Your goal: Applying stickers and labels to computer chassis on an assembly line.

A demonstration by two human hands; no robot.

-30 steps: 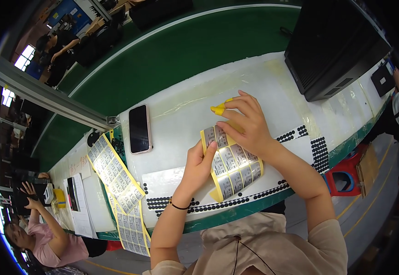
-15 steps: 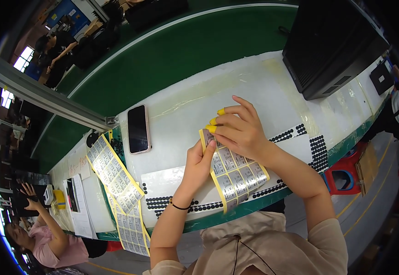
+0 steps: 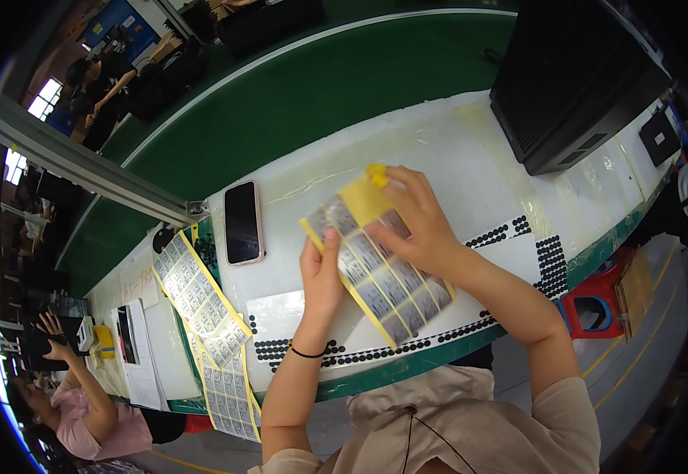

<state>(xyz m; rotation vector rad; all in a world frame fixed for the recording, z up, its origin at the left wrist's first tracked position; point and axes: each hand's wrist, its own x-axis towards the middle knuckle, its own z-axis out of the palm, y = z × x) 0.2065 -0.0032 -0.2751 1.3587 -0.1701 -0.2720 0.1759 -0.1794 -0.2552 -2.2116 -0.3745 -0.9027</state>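
Note:
A sheet of silver printed labels on yellow backing (image 3: 391,276) is held tilted above the worktable. My left hand (image 3: 322,272) pinches its left edge, thumb on top and fingers beneath. At the upper right, my right hand (image 3: 423,225) grips the sheet, its thumb over the labels; yellow finger covers sit on its fingertips. Bare yellow backing shows at the top, beside the right fingers. The sheet is slightly blurred. Under it lies a white sheet (image 3: 280,308) bordered by rows of small black round dots (image 3: 549,265).
More label sheets (image 3: 197,296) overlap at the table's left, hanging over the front edge. A phone (image 3: 243,223) lies behind them. A big black boxy machine (image 3: 573,87) stands at the right, a green belt (image 3: 344,75) runs behind, and a co-worker (image 3: 87,423) sits at far left.
The label sheet has turned and spread flatter, with yellow backing now showing at its top. My left hand has shifted slightly left; my right fingers have closed onto the sheet.

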